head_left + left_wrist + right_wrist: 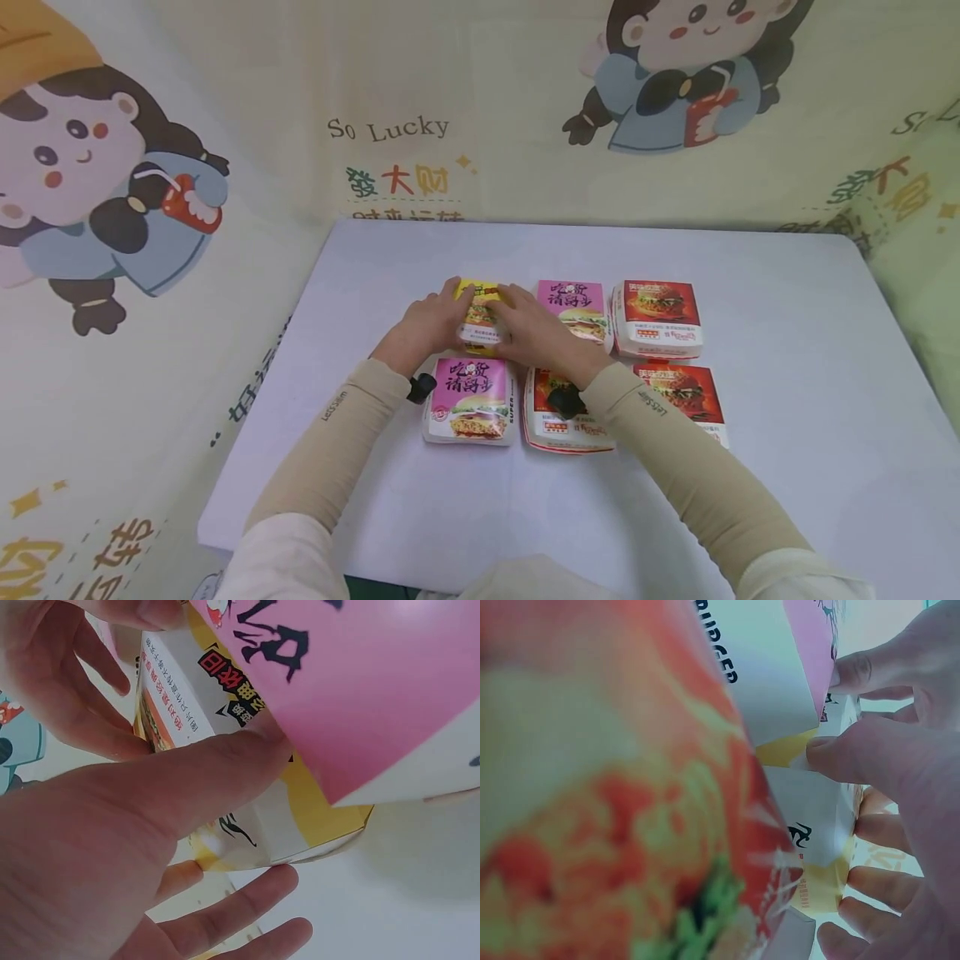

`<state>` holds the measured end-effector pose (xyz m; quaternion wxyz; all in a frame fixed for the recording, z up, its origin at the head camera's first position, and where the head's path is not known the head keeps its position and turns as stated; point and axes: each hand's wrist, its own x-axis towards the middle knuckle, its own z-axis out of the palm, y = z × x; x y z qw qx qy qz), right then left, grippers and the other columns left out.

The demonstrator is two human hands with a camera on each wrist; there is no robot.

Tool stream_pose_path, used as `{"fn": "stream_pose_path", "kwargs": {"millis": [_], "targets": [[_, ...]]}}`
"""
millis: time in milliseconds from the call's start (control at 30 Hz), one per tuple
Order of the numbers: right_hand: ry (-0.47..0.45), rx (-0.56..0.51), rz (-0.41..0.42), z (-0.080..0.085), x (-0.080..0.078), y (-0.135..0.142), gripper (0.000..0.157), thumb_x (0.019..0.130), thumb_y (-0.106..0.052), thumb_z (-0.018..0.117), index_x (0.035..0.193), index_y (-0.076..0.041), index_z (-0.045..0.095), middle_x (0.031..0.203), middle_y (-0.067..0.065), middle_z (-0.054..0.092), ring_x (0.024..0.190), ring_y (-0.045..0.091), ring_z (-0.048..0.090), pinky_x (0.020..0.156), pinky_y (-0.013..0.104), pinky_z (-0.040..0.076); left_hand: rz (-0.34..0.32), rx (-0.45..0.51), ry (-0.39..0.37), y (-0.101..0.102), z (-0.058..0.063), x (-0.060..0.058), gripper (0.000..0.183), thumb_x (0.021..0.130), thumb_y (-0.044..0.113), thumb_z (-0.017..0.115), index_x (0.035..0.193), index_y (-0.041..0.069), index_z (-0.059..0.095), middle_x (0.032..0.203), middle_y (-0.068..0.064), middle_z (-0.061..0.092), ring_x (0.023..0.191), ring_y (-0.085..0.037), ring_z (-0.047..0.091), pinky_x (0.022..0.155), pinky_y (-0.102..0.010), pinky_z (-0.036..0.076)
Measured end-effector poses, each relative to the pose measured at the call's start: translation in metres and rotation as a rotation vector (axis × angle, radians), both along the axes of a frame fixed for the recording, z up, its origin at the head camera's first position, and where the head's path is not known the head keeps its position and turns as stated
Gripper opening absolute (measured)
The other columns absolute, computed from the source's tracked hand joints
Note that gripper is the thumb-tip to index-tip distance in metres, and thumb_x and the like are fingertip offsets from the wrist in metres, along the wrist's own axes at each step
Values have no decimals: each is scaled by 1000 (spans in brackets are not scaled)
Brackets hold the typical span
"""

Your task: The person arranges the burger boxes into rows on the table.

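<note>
A yellow burger box [480,317] stands at the left end of the back row, between both hands. My left hand [429,327] grips its left side, and in the left wrist view the thumb [217,776] presses on the box's near side. From the other side my right hand [534,327] holds the box, its fingers [885,889] along the far edge in the right wrist view. Just in front lies a pink-topped burger box [471,400], overlapping part of the yellow box [315,817] in the left wrist view.
Right of the hands in the back row are another pink-topped box [573,308] and a red-topped box [658,319]. Two more red-topped boxes, one [570,437] partly under the right wrist, the other [686,392] behind the forearm, sit in front on the white table [810,350]. Printed cloth [510,108] hangs behind.
</note>
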<state>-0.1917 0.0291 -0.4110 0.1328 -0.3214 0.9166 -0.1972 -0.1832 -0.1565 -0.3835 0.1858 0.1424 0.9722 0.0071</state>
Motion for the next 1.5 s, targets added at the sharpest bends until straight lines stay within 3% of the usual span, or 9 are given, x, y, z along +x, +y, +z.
{"fn": "stream_pose_path", "kwargs": {"millis": [133, 300, 600, 967, 1233, 1500], "targets": [[20, 1, -7, -3, -1, 1, 71, 88, -29, 75, 148, -12, 42, 160, 20, 25, 149, 35, 25, 121, 49, 29, 12, 21, 5, 0, -3, -3, 92, 83, 29, 81, 155, 11, 26, 161, -20, 20, 124, -41, 55, 95, -50, 55], [25, 25, -24, -4, -3, -1, 74, 87, -32, 76, 149, -14, 40, 161, 21, 24, 150, 36, 24, 122, 50, 27, 37, 55, -11, 1, -5, -9, 92, 79, 25, 84, 151, 11, 29, 166, -15, 13, 130, -41, 49, 98, -50, 54], [-6, 28, -39, -3, -3, -5, 73, 87, -30, 76, 149, -15, 40, 163, 18, 21, 152, 35, 20, 120, 52, 30, 20, 96, -46, -3, -8, -13, 109, 80, 24, 84, 160, 17, 9, 167, -10, 9, 132, -42, 47, 103, -51, 50], [1, 18, -31, -2, -1, -5, 74, 88, -29, 72, 151, -12, 37, 163, 20, 18, 153, 38, 14, 122, 54, 23, 8, 129, -20, -11, -6, -13, 103, 80, 25, 84, 159, 17, 18, 166, -7, 14, 133, -38, 44, 103, -49, 50], [-4, 39, 2, -2, -2, -5, 72, 90, -29, 72, 151, -9, 39, 163, 20, 21, 152, 37, 19, 124, 50, 21, 35, 206, -114, -19, -11, -9, 99, 85, 31, 79, 160, 19, 16, 169, -5, 5, 144, -37, 34, 113, -50, 41], [-14, 32, 12, 2, -2, -4, 72, 89, -28, 73, 150, -10, 39, 163, 19, 21, 152, 36, 20, 123, 49, 23, 52, 243, -139, -21, -9, -8, 97, 86, 40, 76, 160, 20, 17, 169, -5, 3, 146, -38, 32, 116, -52, 37]]}}
